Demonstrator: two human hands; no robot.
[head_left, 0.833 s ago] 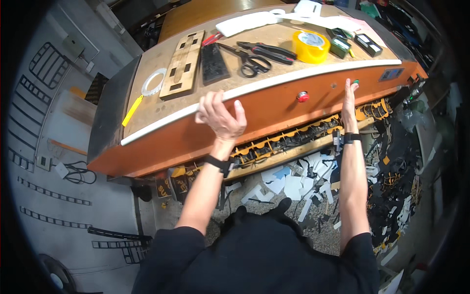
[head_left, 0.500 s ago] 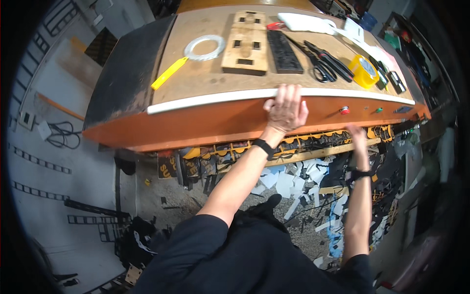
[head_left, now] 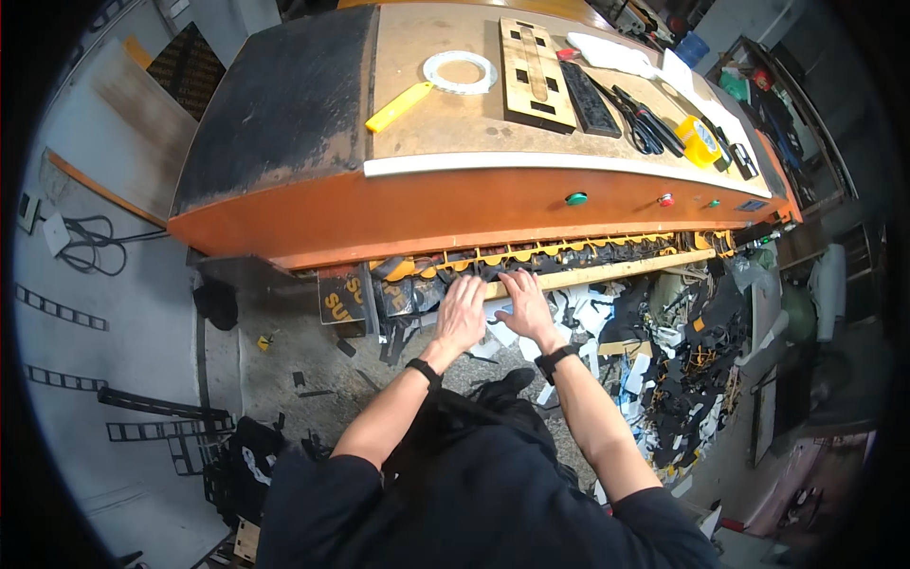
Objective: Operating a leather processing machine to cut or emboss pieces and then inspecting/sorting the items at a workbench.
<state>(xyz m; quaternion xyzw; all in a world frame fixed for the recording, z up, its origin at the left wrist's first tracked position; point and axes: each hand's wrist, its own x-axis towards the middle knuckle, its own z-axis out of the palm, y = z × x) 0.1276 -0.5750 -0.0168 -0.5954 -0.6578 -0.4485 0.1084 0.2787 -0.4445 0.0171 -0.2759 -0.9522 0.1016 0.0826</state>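
My left hand point(head_left: 460, 311) lies over the left part of a long pale wooden bar point(head_left: 607, 275), which runs along the bottom of an orange machine panel point(head_left: 474, 211). Its fingers are stretched forward, close together. Beside it on the right, my right hand point(head_left: 527, 308) touches the same bar, its fingers extended and its thumb held apart toward the left hand. The fingertips of both hands reach the bar's top; its underside is hidden. Behind the bar runs a row of yellow scalloped pieces with dark material point(head_left: 531, 251). A large green button point(head_left: 576, 199) sits on the panel above.
On the machine top lie a tape ring point(head_left: 460, 72), a yellow-handled cutter point(head_left: 398, 107), a slotted wooden block point(head_left: 536, 76), a black block point(head_left: 590, 100), scissors point(head_left: 643, 128), pliers point(head_left: 654, 121) and yellow tape point(head_left: 699, 142). Dark and white scraps point(head_left: 678, 370) cover the floor at right.
My left hand has come down from the panel's upper edge to the wooden bar, uncovering the green button. My right hand has moved left along the bar, beside it. The view has shifted.
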